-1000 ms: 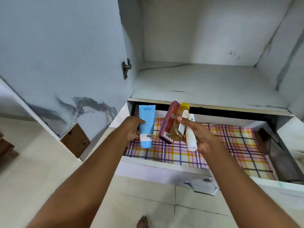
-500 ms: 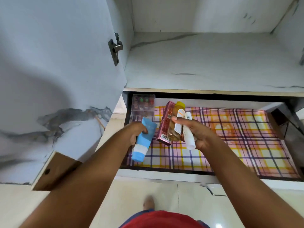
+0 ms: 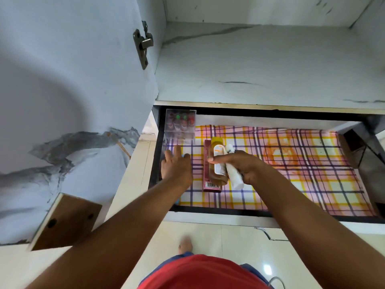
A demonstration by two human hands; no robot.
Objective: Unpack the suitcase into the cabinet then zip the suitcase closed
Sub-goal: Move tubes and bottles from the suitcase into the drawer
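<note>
The open drawer [image 3: 312, 217] of the cabinet is the landmark here; its floor is lined with a checked sheet [image 3: 291, 174], and a clear case [image 3: 180, 126] of small coloured items stands in its far left corner. The left hand [image 3: 177, 168] lies low at the drawer's left edge, just in front of that case, fingers straight and slightly spread; a sliver of blue shows under it, perhaps a tube being laid down, though the hand hides nearly all of it. The right hand [image 3: 241, 166] hovers over the drawer's left-centre, thumb and curled fingers clamping a bundle: a maroon box [image 3: 207, 174], an amber bottle [image 3: 216, 161] with a yellow cap, and a white tube [image 3: 234, 174]. The suitcase is out of sight.

The step in hand looks like stowing toiletries; it would go best to lower the bundle until the box touches the liner, then release one item at a time beside the case, the bottle laid flat or stood firmly so it cannot roll; the freed left hand can steady each piece.
</note>
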